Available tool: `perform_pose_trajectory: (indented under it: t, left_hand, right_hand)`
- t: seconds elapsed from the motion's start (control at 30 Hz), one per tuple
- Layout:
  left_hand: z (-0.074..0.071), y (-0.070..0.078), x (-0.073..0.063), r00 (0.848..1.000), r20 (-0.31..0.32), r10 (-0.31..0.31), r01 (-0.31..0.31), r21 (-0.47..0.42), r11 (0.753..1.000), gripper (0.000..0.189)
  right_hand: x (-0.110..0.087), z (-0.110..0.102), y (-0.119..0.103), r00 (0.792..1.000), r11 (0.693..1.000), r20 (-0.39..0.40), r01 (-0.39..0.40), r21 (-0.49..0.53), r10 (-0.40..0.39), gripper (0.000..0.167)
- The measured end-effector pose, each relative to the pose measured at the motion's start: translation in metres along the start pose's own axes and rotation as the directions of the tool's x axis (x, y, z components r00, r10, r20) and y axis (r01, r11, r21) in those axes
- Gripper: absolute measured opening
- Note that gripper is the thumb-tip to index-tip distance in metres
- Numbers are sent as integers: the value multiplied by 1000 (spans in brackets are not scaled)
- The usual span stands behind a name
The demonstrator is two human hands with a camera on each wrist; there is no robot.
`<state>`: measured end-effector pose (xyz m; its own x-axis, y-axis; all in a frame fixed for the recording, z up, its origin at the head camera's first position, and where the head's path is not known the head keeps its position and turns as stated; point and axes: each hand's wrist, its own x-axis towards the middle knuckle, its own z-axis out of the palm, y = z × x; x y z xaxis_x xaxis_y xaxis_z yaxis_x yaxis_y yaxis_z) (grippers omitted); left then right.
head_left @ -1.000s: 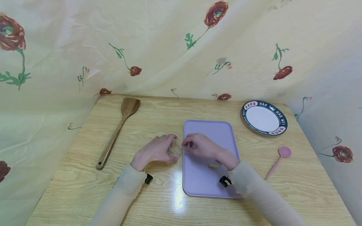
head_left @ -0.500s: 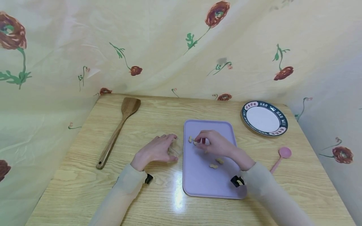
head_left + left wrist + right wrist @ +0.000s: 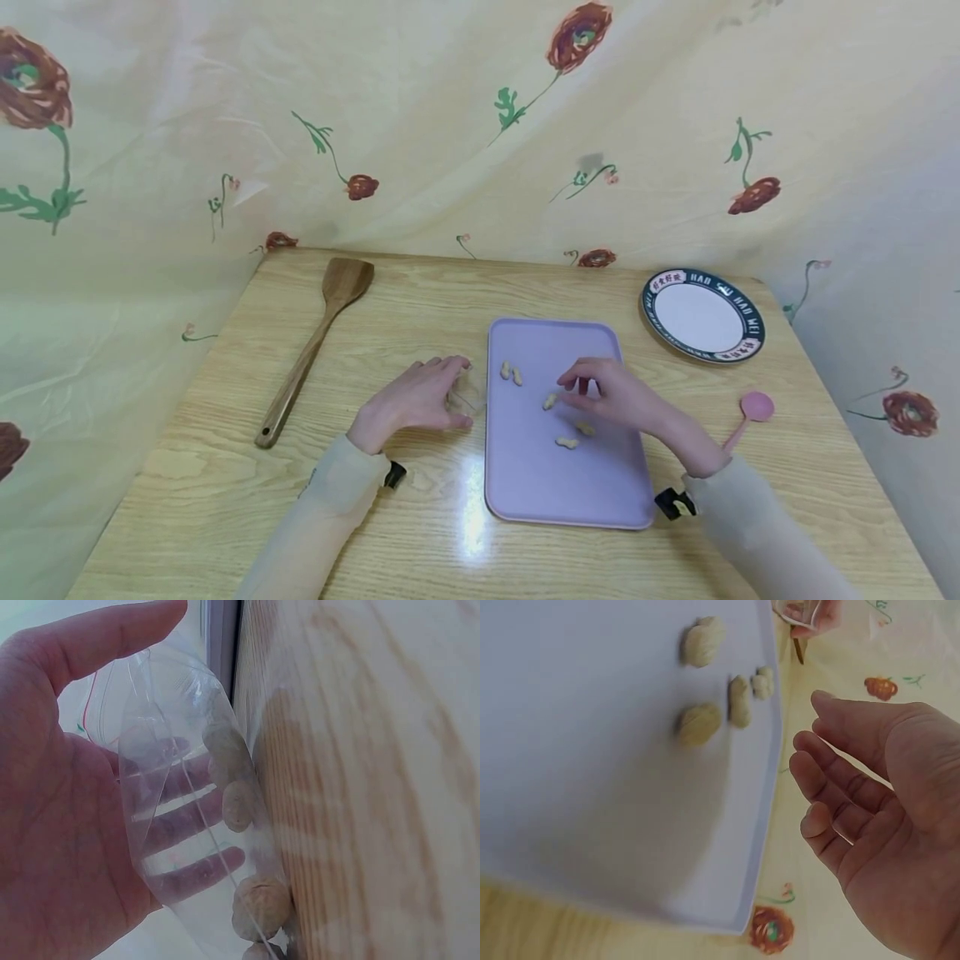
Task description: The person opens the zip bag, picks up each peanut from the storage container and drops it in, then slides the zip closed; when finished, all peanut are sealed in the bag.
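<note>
My left hand [image 3: 412,398] holds a clear plastic bag [image 3: 467,396] on the table, just left of the lilac tray [image 3: 525,492]. In the left wrist view the thumb arches over the bag and the fingers [image 3: 191,817] show through its film. Inside it lie several peanuts [image 3: 260,907] along the table side. Over the tray's right half hovers my right hand [image 3: 618,396], fingers loosely bent and nothing between them. Its fingertips are right by one peanut [image 3: 551,402]. Other peanuts lie loose on the tray, including a pair [image 3: 512,373] near its left edge.
A wooden spatula [image 3: 307,358] lies at the left of the table. At the back right is a white plate [image 3: 697,317] with a dark lettered rim, and below it a pink spoon [image 3: 756,407]. A flowered cloth [image 3: 450,125] hangs behind the table.
My right hand has moved right from beside the bag, across the tray. Its fingers have left the peanuts near the left edge, and more peanuts show. My left hand stays put.
</note>
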<state>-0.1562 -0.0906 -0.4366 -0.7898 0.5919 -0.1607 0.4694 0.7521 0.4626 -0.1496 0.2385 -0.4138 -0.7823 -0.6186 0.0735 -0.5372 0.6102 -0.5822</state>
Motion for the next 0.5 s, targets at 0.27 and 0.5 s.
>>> perform_pose_trajectory:
  t: [0.27,0.5]
  left_hand:
    - [1,-1,1,1000,-5,3,-3,5,1000,82]
    - [1,-1,0,1000,-3,5,-5,3,1000,83]
  right_hand:
    - [-24,4,10,999,999,2,-32,8,32,19]
    - [-40,15,17,999,999,6,-41,8,41,17]
